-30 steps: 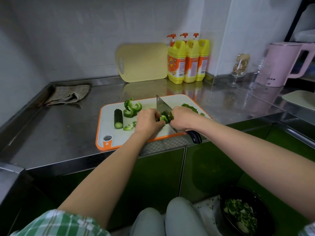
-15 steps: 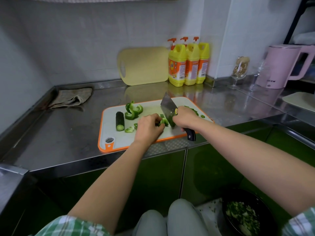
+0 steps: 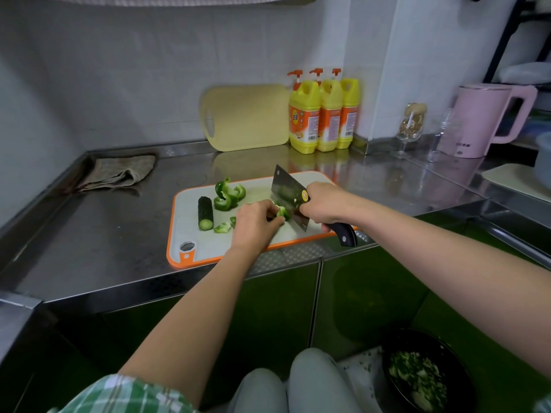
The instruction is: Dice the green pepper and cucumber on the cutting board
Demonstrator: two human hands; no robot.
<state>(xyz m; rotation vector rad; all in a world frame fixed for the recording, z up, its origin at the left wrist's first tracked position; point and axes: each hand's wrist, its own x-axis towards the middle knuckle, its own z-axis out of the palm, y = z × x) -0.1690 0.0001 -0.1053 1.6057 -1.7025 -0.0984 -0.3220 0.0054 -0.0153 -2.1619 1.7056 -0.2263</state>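
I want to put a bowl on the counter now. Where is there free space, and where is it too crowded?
The counter is bare left of the cutting board, in front of the cloth, and between that board and the detergent bottles. Crowded: the board's middle, where the left hand, the cleaver and pepper pieces meet.

Light is soft and dim, the steel counter (image 3: 98,234) gleams (yellow bottles (image 3: 325,114) mirrored in it), and straight lines bow near the edges.
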